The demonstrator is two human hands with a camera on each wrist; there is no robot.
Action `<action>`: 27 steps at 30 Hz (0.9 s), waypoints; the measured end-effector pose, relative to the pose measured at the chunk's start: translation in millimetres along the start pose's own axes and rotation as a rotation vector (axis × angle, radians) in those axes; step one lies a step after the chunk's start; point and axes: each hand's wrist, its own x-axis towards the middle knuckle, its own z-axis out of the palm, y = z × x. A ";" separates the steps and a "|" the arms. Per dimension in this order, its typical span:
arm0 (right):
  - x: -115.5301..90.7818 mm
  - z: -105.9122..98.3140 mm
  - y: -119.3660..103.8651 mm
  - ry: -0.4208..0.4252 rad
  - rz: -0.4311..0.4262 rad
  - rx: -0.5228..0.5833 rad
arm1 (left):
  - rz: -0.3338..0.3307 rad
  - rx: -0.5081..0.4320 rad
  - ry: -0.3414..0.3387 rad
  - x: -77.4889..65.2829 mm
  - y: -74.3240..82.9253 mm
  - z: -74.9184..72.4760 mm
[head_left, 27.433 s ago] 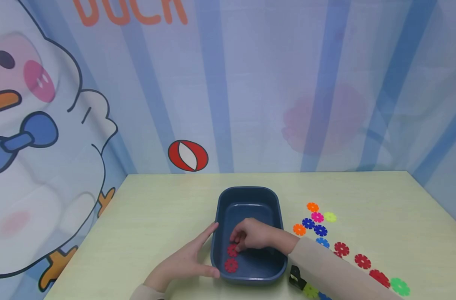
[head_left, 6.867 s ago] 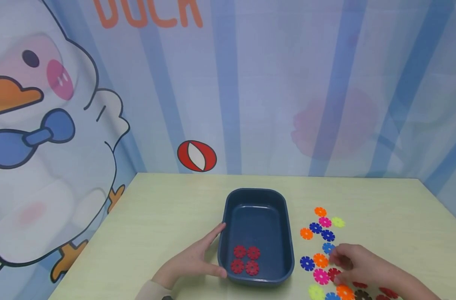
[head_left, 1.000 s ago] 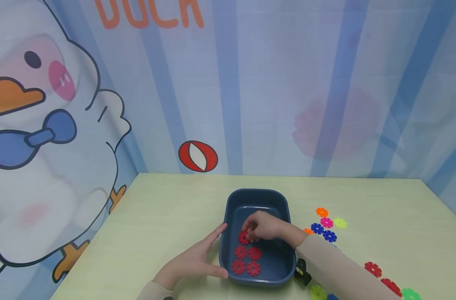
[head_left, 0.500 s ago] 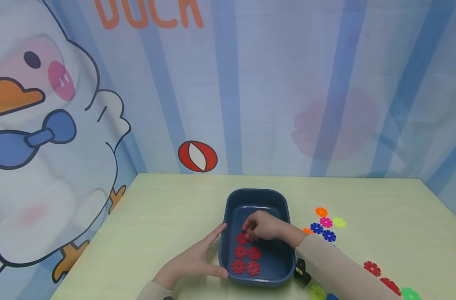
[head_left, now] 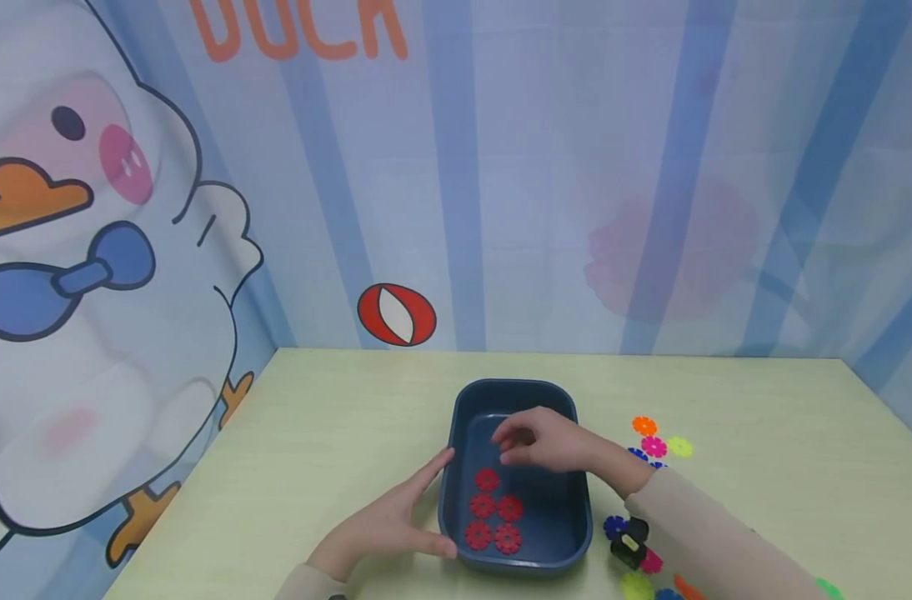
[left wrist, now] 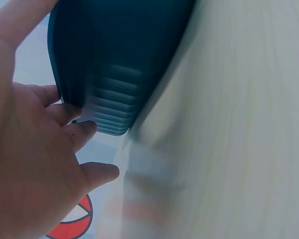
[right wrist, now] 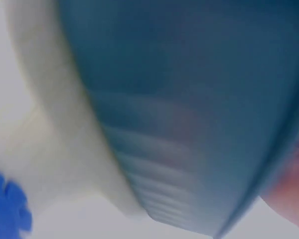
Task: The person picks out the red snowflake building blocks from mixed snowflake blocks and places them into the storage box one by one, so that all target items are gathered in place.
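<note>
A dark blue plastic bin [head_left: 527, 475] stands on the table, with several red notched plastic building discs [head_left: 488, 479] lying flat in its near left part. My right hand [head_left: 542, 437] hovers over the bin's middle, fingers loosely bent and nothing between them. Blurred, that hand [right wrist: 291, 186] shows at the edge of the right wrist view, past the bin's wall [right wrist: 179, 74]. My left hand [head_left: 384, 525] rests against the bin's left side, thumb and fingers spread. In the left wrist view, fingertips of the left hand [left wrist: 35, 149] touch the bin's outer wall [left wrist: 119, 45].
Right of the bin lie loose discs: an orange disc [head_left: 644, 426], a pink disc [head_left: 654, 447], a yellow disc [head_left: 679, 447] and others partly under the right sleeve [head_left: 719, 533]. A black wrist device [head_left: 630, 543] sits beneath that forearm. A printed curtain [head_left: 531, 167] hangs behind the table [head_left: 351, 400].
My right hand has let go of a red disc, which now lies above the others in the bin, and has lifted slightly up and right. The left hand stays in place.
</note>
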 end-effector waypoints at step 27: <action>-129.8 -48.1 23.6 0.081 0.141 0.168 | 0.026 0.025 0.019 -1.4 0.5 0.5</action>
